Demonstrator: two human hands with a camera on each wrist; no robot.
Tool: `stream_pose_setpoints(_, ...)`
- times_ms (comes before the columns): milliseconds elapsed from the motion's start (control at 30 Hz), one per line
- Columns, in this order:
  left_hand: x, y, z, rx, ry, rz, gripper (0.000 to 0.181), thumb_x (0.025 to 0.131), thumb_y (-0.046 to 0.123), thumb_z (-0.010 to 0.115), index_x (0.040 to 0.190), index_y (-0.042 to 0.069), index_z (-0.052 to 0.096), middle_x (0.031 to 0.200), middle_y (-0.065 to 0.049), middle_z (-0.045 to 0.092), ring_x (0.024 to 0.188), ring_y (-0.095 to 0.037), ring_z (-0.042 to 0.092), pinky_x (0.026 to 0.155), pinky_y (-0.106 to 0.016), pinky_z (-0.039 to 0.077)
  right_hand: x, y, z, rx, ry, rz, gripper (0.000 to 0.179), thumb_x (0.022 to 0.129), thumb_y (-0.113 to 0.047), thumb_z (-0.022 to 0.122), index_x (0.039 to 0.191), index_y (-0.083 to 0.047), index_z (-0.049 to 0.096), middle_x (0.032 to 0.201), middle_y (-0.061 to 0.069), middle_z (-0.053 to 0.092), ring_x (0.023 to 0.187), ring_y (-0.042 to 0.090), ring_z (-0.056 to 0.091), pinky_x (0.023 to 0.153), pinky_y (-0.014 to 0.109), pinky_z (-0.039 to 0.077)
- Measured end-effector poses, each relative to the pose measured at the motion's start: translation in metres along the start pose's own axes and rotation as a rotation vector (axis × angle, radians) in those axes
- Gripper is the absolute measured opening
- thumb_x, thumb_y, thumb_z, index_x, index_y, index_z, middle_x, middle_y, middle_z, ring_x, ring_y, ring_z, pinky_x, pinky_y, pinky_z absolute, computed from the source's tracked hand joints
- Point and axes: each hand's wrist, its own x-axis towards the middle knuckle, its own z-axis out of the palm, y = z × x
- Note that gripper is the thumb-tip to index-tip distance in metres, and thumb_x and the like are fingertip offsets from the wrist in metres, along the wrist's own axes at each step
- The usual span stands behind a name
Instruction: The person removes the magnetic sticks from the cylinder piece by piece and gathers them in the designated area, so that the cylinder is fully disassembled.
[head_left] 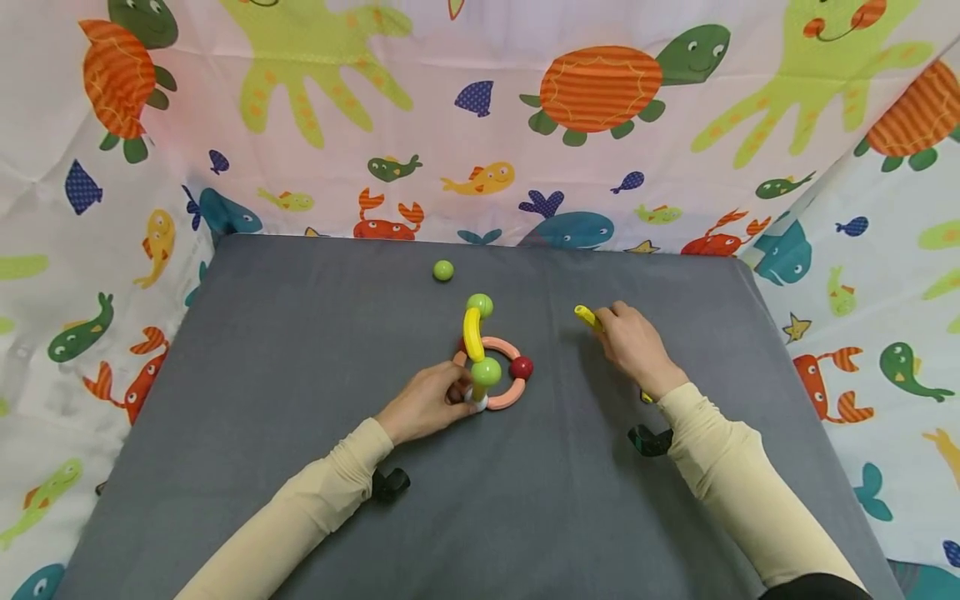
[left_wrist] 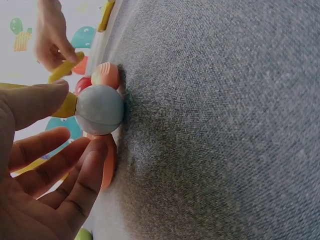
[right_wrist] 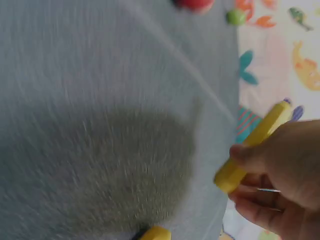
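Note:
A toy structure of balls and rods stands mid-table. Its base is a ring of salmon-pink curved pieces (head_left: 504, 345) with red balls (head_left: 521, 367) and a white ball (left_wrist: 100, 110). Above, a curved yellow piece (head_left: 472, 335) joins two green balls (head_left: 487, 372). My left hand (head_left: 427, 406) grips the structure low at its near side, thumb on the upright yellow rod (left_wrist: 65, 106), fingertips by the white ball and a pink piece. Off to the right, my right hand (head_left: 637, 348) pinches a loose yellow rod (right_wrist: 256, 145) above the table, apart from the structure.
A loose green ball (head_left: 443, 270) lies behind the structure near the table's back edge. Another yellow piece (head_left: 645, 397) lies partly hidden under my right wrist. A patterned sea-animal cloth (head_left: 315, 183) borders the grey table (head_left: 315, 300) at the back and sides.

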Motion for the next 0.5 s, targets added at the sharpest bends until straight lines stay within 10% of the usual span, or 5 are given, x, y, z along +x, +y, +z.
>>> stream_pose_setpoints(500,0.000,-0.001,-0.001,-0.010,-0.007,-0.005,0.025,0.085,0.023,0.077,0.104,0.014,0.065,0.095,-0.002,0.064,0.084,-0.014,0.062,0.074,-0.024,0.050,0.004,-0.002,0.020,-0.041,-0.041,-0.073,0.010,0.082,0.002,0.073,0.091,-0.001,0.072,0.081,0.014,0.066,0.074,0.032,0.061,0.069,0.045,0.054)
